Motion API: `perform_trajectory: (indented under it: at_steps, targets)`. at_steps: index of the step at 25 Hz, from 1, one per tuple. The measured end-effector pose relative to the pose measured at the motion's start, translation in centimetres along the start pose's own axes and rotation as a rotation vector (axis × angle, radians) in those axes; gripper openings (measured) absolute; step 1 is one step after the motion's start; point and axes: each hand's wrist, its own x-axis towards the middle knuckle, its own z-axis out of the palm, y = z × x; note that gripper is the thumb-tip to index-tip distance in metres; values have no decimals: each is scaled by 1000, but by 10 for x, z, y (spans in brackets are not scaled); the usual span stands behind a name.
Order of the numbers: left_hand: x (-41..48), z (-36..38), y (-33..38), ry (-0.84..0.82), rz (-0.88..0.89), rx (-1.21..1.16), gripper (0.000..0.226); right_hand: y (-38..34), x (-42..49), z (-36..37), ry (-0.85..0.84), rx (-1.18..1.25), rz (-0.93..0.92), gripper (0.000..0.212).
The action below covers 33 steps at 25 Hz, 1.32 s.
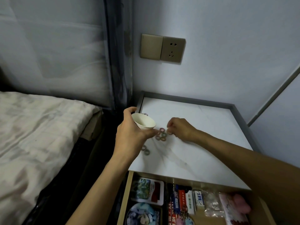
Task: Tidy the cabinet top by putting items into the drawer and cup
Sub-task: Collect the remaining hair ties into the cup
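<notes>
Looking down at the bottom of the frame, I see the drawer [126,198] pulled open under the worktop's front edge and packed nearly wall to wall. It holds a printed card [147,191], a round picture badge [142,213], red and blue packets [178,203] whose writing is too blurred to read, a small white box [199,200] with large blue letters I cannot make out for certain, a clear bag [211,204] and a pink thing [241,203] at lower right.

Above it lies the pale marbled worktop [203,132]. Its near half is bare apart from two hair rings [145,150] near the left edge.

My left grip [129,132], at mid-frame left, is curled round the white cup [143,123]. The cup is tipped with its mouth up and to the right, at the worktop's left edge.

My right grip [180,129] comes in from the right with its fingers curled. The fingertips are on the right side of a cluster of hair rings [160,134] just below the cup. I cannot tell whether they have one pinched.

One more ring [145,114] peeks out behind the cup.

Farther up, the worktop is open as far as a raised grey rim [186,100] along the back and right sides. The bed [40,127] fills the left of the frame. On the wall, top centre, are a switch [151,47] and a socket [172,50], neither bearing any lettering.
</notes>
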Motion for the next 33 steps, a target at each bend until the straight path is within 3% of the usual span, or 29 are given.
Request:
perform_trajectory:
  at_steps: [2,4,9,16,18,20,23,25,28,30,33]
  targets:
    - [0,-3,-1,5,6,8,89,-7,-1,0,-52,160,-20,29]
    - [0,-4,0,10,6,15,90,-8,1,6,-93,91,-61,36]
    - [3,-4,-2,16,1,10,90,-9,4,14,-17,-144,-166,14]
    - [2,-1,-3,9,-14,11,91,-14,-6,12,-7,-383,-145,20]
    - [1,0,-2,4,-14,12,92,-13,-11,1,-4,-215,-80,13]
    - [0,1,0,-3,-17,8,92,-20,-19,-21,72,125,18,9]
    - [-3,6,2,-17,-18,7,92,-50,-33,-62,114,496,-118,6]
    - [-5,10,4,-30,-18,7,94,-78,-45,-79,-19,469,-284,8]
    - [-4,13,10,-28,14,-22,95,-105,-57,-81,-171,131,-477,12]
    - [-1,9,10,-5,29,-42,95,-112,-56,-80,-136,41,-505,18]
    - [0,7,10,16,31,-51,92,-118,-51,-82,-67,168,-511,21]
